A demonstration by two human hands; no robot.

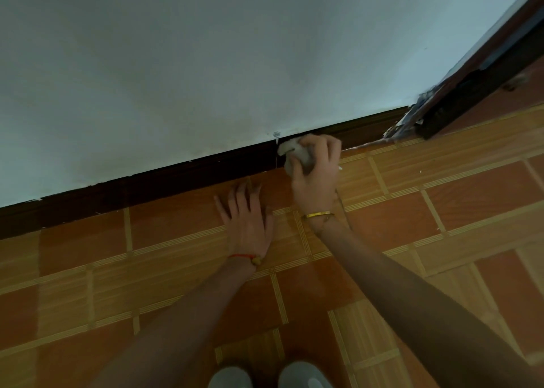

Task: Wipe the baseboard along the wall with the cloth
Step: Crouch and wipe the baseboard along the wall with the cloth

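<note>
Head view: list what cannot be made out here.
- Crumpled white cloth: mostly hidden by the right hand gripping it.
- Dark brown wooden baseboard: cut off at the left edge; dust not discernible.
- Dark door frame: blurred, cut off at the right edge.

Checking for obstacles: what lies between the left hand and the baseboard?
Head view: only bare floor tile between the flat left hand and the baseboard.

1. Pale, plain wall [206, 63], scuffed low down.
2. Floor [441, 211] of orange-brown tiles with striped tan borders.
3. Dark wooden door frame [482, 72] at right.
4. Dim, even light.
</note>
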